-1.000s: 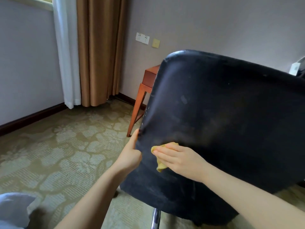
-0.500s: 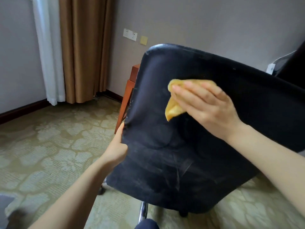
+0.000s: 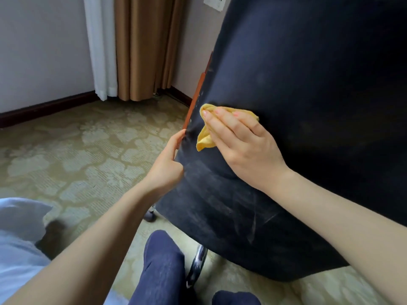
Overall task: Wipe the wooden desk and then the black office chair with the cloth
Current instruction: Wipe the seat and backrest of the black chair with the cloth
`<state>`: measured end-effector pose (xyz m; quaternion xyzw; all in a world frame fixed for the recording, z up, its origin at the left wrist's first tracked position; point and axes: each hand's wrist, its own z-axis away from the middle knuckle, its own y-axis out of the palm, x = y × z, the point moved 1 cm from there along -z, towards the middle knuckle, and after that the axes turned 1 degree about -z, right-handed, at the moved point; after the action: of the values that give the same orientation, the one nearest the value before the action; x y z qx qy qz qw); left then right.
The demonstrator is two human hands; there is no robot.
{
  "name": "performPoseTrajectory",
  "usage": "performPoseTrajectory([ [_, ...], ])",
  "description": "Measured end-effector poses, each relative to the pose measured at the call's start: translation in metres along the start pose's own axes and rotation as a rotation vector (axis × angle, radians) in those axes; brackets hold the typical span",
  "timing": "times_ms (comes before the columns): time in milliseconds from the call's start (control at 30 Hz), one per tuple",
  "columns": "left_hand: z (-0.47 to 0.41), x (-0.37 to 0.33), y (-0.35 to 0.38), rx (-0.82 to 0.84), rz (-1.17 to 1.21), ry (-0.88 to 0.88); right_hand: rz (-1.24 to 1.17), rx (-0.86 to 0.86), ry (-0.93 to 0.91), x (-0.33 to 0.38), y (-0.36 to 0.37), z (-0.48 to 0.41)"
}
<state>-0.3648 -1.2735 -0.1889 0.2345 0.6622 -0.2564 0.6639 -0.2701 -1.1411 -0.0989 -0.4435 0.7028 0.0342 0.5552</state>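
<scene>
The back of the black office chair fills the right half of the view, with pale smear marks low down. My right hand lies flat on the backrest near its left edge, fingers straight, pressing a small yellow cloth against it. My left hand grips the chair's left edge just below, thumb up along the rim. Only a thin strip of the wooden desk shows behind the chair's left edge.
Patterned carpet spreads to the left. A brown curtain and white sheer hang in the corner. The chair's chrome post stands at the bottom beside my knee in blue trousers. A wall socket sits at the top.
My right hand has slid the cloth from the upper backrest down toward the left edge. The view has moved closer to the chair. My left hand keeps its grip on the edge.
</scene>
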Motion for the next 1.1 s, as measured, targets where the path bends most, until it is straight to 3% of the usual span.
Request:
performPoseTrajectory([
  [133, -0.015, 0.004, -0.008, -0.032, 0.008, -0.007, -0.036, 0.103, -0.106, 0.025, 0.024, 0.004],
  [333, -0.025, 0.003, -0.015, -0.002, -0.062, 0.011, -0.277, 0.344, -0.234, 0.08, 0.036, 0.069],
  [433, -0.021, 0.007, -0.009, 0.003, -0.112, 0.014, -0.318, 0.471, -0.337, 0.076, 0.024, 0.12],
  [533, -0.011, 0.01, 0.003, -0.015, -0.1, 0.04, -0.351, 0.478, -0.332, 0.054, 0.001, 0.149],
  [767, 0.006, -0.001, 0.019, -0.074, -0.02, 0.097, -0.277, 0.318, -0.228, -0.023, -0.052, 0.137],
  [1100, 0.002, 0.002, 0.005, 0.012, -0.05, -0.022, -0.2, -0.196, -0.015, -0.026, -0.023, 0.011],
])
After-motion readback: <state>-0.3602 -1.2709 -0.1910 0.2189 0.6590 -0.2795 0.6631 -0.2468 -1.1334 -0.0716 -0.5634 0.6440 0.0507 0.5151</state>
